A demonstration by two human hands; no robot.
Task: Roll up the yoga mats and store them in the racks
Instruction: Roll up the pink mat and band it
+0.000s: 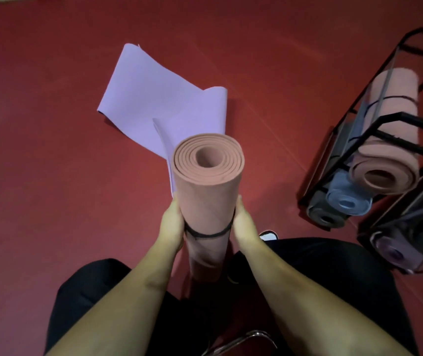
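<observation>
Here we hold the mat [206,186] upright at frame centre, left hand [172,224] and right hand [243,222] fingers gripping it to seat the band [206,235].

The left hand [173,224] and the right hand [243,222] hold a rolled pink mat [206,191] standing up between them. A black band [206,235] goes around the mat by the fingers. Past the fingertips, a purple mat [154,98] lies open on the red floor [51,124]. Off past the right hand's fingers, a black rack [385,124] holds more rolled mats.
</observation>
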